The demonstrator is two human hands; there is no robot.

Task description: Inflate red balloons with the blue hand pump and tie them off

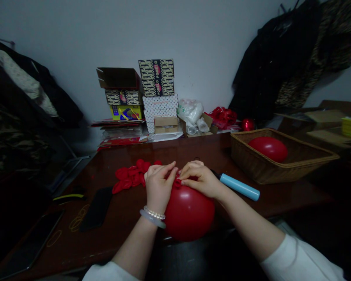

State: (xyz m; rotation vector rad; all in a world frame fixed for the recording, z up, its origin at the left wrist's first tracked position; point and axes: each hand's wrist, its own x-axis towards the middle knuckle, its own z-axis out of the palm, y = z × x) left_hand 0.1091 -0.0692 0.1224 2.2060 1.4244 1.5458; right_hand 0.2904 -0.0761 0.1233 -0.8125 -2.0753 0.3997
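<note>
White sleeves point(301, 257) lead to left hand point(159, 183) and right hand point(200, 177), fingers pinching the neck of a red balloon point(191, 216) below them. Right of the fingers, a wicker basket point(251, 167) holds another balloon point(269, 148).

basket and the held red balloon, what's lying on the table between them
The head view shows a light-blue pump between the wicker basket and the held red balloon.
</note>
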